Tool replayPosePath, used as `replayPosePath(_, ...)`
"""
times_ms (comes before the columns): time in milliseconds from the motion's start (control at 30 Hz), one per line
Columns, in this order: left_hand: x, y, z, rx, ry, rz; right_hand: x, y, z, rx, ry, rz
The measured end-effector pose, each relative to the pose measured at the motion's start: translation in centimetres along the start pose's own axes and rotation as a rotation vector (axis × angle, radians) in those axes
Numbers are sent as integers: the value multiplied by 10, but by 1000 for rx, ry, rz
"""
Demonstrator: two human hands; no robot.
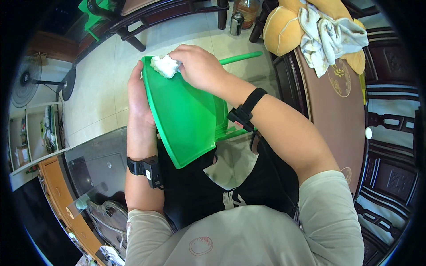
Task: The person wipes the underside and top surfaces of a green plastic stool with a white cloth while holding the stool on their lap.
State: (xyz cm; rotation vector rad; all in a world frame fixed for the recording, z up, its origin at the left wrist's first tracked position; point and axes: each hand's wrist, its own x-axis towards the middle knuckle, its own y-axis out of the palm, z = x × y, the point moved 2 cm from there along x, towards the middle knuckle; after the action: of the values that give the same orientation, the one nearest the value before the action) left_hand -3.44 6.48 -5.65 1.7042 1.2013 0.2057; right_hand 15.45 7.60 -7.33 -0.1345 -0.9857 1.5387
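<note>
A green plastic chair (186, 109) is tilted over my lap, with one slim leg reaching out to the right. My left hand (141, 96) grips it along the left edge, palm against the side and a finger up by the top corner. In my right hand (193, 63) is a crumpled white cloth (165, 66). The cloth presses on the broad green panel near its upper left corner. My right fingertips are partly hidden behind the hand and cloth.
To the right stands a brown-topped dark wooden table (336, 126) bearing a yellow plush toy (283, 31) and a whitish cloth (327, 36). A can (236, 24) and a large jar (248, 11) sit on the floor ahead. A standing fan (26, 79) is at left, above a glass-topped table (100, 163).
</note>
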Motion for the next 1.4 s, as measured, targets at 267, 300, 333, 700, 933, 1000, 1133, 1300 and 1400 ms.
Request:
replayPosePath(267, -1, 3, 0, -11, -29, 36, 1, -4, -9, -73, 64, 92)
replayPosePath(300, -1, 5, 1, -11, -26, 23, 1, -3, -11, -101, 72, 95)
replayPosePath(333, -2, 7, 1, -11, -28, 23, 0, -3, -13, -130, 80, 97)
replayPosePath(700, -4, 15, 3, 13, -20, -65, 5, -27, -33, -189, 309, 319)
replayPosePath(933, -4, 11, 3, 16, -19, -75, 5, -32, -33, -206, 357, 364)
replayPosePath(1000, -2, 6, 2, 33, -15, -112, 4, -30, -29, -160, 318, 367)
replayPosePath(1133, -2, 7, 1, 55, -9, -126, 1, -21, -21, -28, 153, 257)
replayPosePath(1300, -3, 11, 2, 79, 3, -142, 5, -15, -5, 322, 301, 226)
replayPosePath(1400, -1, 13, 2, 48, 31, -74, 10, -12, 2, 571, 340, 185)
